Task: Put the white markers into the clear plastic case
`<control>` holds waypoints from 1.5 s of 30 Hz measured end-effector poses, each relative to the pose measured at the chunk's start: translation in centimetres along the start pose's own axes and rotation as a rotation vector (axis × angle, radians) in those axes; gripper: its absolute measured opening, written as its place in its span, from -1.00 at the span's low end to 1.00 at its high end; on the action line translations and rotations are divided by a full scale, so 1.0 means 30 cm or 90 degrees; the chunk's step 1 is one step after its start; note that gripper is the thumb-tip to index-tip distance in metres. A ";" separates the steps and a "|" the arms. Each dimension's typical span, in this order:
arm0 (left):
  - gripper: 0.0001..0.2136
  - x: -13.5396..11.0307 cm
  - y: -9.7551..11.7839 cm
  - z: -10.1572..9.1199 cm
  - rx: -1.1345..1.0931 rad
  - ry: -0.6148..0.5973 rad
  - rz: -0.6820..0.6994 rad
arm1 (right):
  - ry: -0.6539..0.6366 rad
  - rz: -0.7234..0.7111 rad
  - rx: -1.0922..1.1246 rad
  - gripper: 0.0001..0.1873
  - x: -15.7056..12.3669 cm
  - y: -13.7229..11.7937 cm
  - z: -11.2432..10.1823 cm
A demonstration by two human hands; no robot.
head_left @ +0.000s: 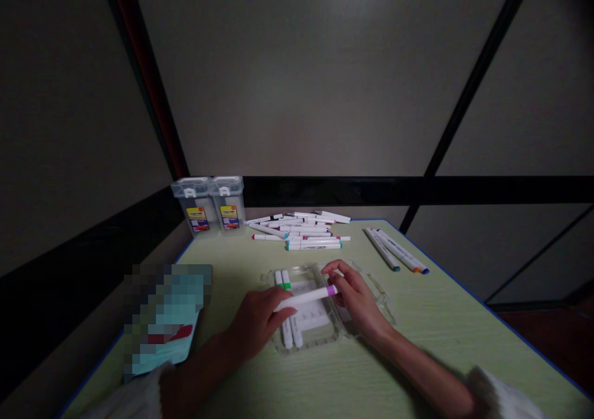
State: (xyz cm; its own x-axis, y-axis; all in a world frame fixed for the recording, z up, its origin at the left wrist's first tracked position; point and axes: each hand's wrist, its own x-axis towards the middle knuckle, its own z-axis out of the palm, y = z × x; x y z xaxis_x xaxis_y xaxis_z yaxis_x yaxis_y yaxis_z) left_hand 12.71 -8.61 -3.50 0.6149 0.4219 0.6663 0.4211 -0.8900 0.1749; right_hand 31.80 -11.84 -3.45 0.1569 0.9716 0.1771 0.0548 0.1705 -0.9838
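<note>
A white marker with a purple band point(309, 296) is held level between my two hands. My left hand point(260, 317) pinches its left end between thumb and fingers. Around the purple end, the fingers of my right hand point(351, 292) are closed. Below the marker lies a clear plastic case point(320, 338), opened flat on the table, its right half partly behind my right hand. Two white markers with green bands point(286, 332) lie side by side in the left half of the case, partly covered by my left hand and the held marker.
Several white markers point(306, 228) lie in a loose pile at the back of the table point(232, 369). Three more markers point(394, 250) rest at the right. Two lidded clear containers point(211, 205) stand at the back left. A teal, partly pixelated packet point(171, 320) lies at the left edge.
</note>
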 end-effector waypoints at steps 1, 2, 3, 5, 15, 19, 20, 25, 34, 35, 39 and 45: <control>-0.66 0.000 -0.001 0.000 0.005 -0.007 -0.004 | 0.000 0.006 -0.002 -0.86 -0.001 -0.002 0.000; -0.64 0.000 -0.003 0.000 0.011 -0.012 -0.008 | 0.000 0.013 -0.002 -0.85 -0.003 -0.004 0.000; -0.63 -0.001 -0.004 0.000 0.017 -0.017 -0.012 | 0.000 0.017 -0.001 -0.85 -0.005 -0.006 0.000; -0.60 -0.004 -0.007 0.001 0.024 -0.017 -0.014 | -0.001 0.014 -0.002 -0.84 -0.007 -0.008 0.001; -0.59 -0.006 -0.015 0.012 -0.034 0.000 -0.062 | -0.044 0.006 0.008 -0.79 -0.017 -0.033 0.006; -0.59 -0.004 -0.017 0.016 -0.091 0.035 -0.124 | -0.074 -0.019 0.007 -0.76 -0.029 -0.058 0.008; -0.58 -0.004 -0.018 0.018 -0.113 0.042 -0.156 | -0.086 -0.025 0.012 -0.75 -0.032 -0.062 0.009; -0.55 0.001 -0.025 0.025 -0.202 0.070 -0.323 | -0.158 -0.055 0.073 -0.75 -0.038 -0.056 0.013; -0.54 0.003 -0.019 0.028 -0.256 0.091 -0.412 | -0.173 -0.050 0.126 -0.77 -0.042 -0.023 0.019; -0.54 0.002 -0.019 0.028 -0.250 0.092 -0.412 | -0.171 -0.050 0.130 -0.78 -0.040 -0.021 0.019; -0.55 0.001 -0.020 0.029 -0.219 0.074 -0.375 | -0.161 -0.051 0.143 -0.79 -0.029 -0.011 0.020; -0.57 0.000 -0.021 0.028 -0.188 0.060 -0.333 | -0.145 -0.061 0.149 -0.79 -0.022 -0.006 0.019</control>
State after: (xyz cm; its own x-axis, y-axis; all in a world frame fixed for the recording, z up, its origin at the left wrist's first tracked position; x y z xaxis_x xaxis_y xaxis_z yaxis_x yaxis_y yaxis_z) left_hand 13.00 -7.91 -4.23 0.3090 0.8111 0.4967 0.4408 -0.5849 0.6809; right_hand 31.11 -12.42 -3.40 -0.0645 0.9564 0.2847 -0.1739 0.2701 -0.9470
